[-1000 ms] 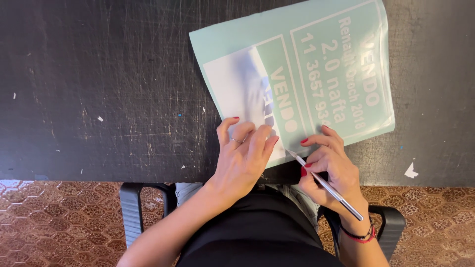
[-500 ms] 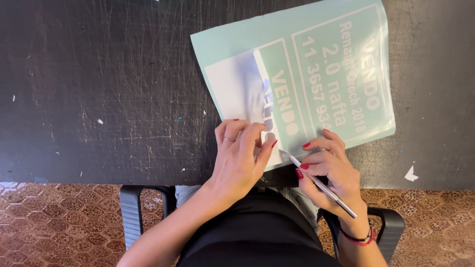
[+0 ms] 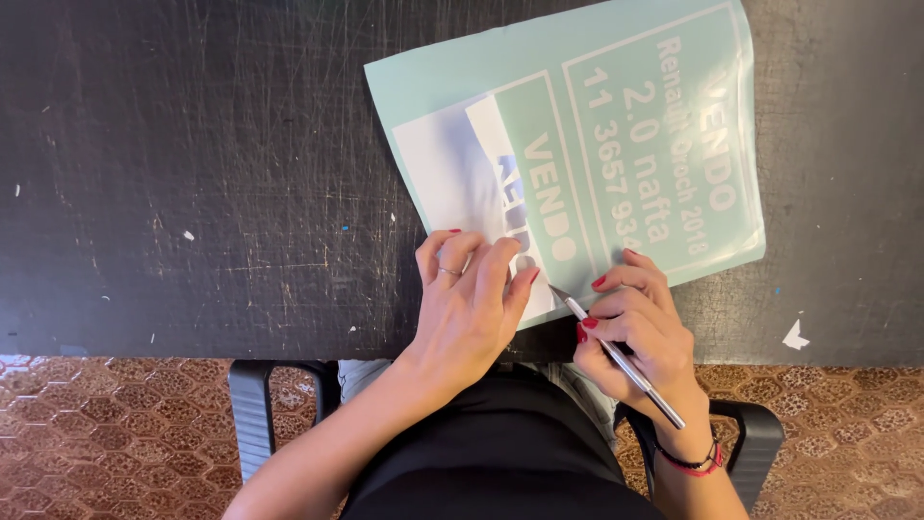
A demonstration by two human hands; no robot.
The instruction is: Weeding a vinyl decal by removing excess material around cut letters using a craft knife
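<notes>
Pressing vinyl sheet (image 3: 568, 144) flat: left hand (image 3: 472, 308); right hand (image 3: 640, 337) clamps metal tool (image 3: 616, 356).

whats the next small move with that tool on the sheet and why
Probably slide the tip of the thin metal tool a little further under the edge by the lower corner of the pale green sheet. The right hand holds it like a pen with its point at that edge, and the left hand presses the peeled white area flat beside it.
</notes>
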